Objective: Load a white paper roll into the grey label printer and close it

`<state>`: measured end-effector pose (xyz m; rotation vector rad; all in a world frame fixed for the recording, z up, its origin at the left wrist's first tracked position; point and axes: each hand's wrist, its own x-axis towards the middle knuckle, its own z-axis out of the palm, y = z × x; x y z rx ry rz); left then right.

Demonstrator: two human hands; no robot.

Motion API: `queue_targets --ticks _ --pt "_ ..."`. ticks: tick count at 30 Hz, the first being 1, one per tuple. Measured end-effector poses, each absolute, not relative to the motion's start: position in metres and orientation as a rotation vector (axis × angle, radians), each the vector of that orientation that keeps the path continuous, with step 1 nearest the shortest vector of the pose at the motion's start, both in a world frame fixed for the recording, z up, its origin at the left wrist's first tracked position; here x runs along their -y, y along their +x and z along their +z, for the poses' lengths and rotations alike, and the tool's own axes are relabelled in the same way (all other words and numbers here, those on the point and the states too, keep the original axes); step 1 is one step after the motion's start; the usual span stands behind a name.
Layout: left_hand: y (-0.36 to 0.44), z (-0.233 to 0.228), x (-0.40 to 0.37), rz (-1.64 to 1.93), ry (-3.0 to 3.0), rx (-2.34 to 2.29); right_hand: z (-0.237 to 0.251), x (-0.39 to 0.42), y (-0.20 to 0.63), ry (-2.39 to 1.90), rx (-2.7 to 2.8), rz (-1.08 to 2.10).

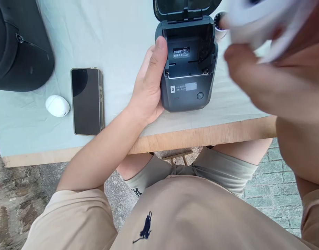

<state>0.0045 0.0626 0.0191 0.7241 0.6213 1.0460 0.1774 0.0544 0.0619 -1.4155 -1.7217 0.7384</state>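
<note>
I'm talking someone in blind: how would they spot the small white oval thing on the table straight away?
Start from the pale cloth-covered table and go to its left part, where a dark phone lies flat and face up. Just left of the phone, apart from it, sits the white pod. It is the only small, smooth, rounded white object there; the phone is flat and the bag behind is black.

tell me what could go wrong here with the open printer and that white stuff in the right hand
The right hand is blurred, so its white material may miss the open printer. The left hand grips only one side, so the printer could twist. A small roll behind could get knocked.
</note>
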Motion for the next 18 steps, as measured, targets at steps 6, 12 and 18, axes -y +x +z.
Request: queue_targets --ticks 6,12,18 --pt "0.000 0.012 -0.061 1.054 0.726 -0.858 0.067 -0.081 0.161 -1.407 2.398 0.298" --pt "-0.005 0.010 -0.061 1.048 0.773 -0.907 0.053 -0.080 0.161 -1.381 2.397 0.167" --pt "-0.006 0.008 -0.061 1.016 0.766 -0.942 0.038 -0.082 0.165 -1.056 2.258 -0.033"
